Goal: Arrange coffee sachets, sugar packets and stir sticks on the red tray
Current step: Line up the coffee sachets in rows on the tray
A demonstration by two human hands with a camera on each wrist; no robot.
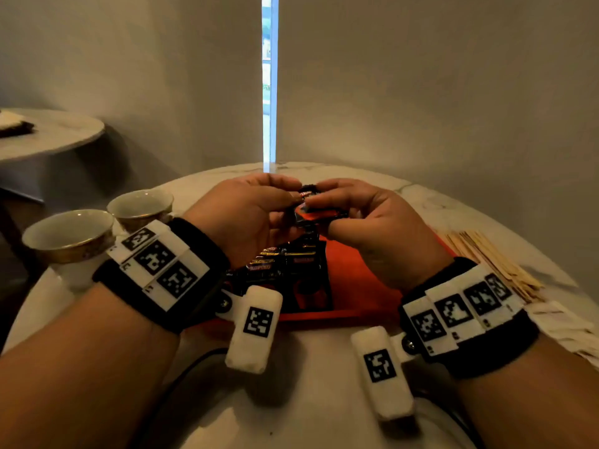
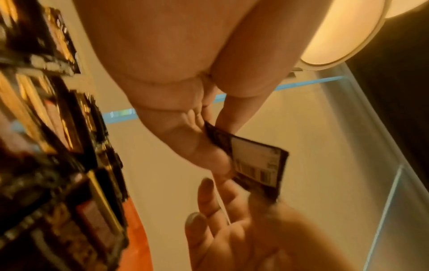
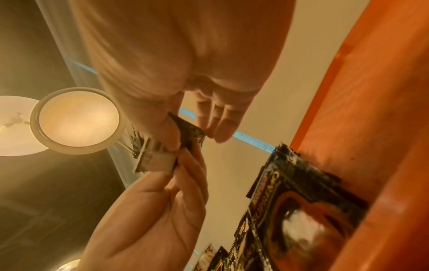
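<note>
**Two hands hold one coffee sachet above the red tray**

At about 9 o'clock on the round marble table stand two small cups, side by side near the table's left edge. Both are white inside with a gold band outside.

Next comes the left hand, lifted above the far end of the tray. Its thumb and fingers are pressed together on one end of a small dark coffee sachet. In the left wrist view the sachet shows its back, with a white patch and a bar code.

Below the hands, in the middle of the table, lies the red tray. A bunch of dark coffee sachets lies on the left part of the tray, overlapping each other. In the right wrist view one of them shows a picture of a coffee cup.

The right hand is at about 1 o'clock from the tray's middle. Its thumb and fingers pinch the other end of the same held sachet, so both hands grip it together in the air, fingertips almost meeting.

At 3 o'clock, just beside the tray's right edge, a pile of thin wooden stir sticks lies on the table. Near them, at about 4 o'clock, lie some pale packets, too blurred to read.
</note>
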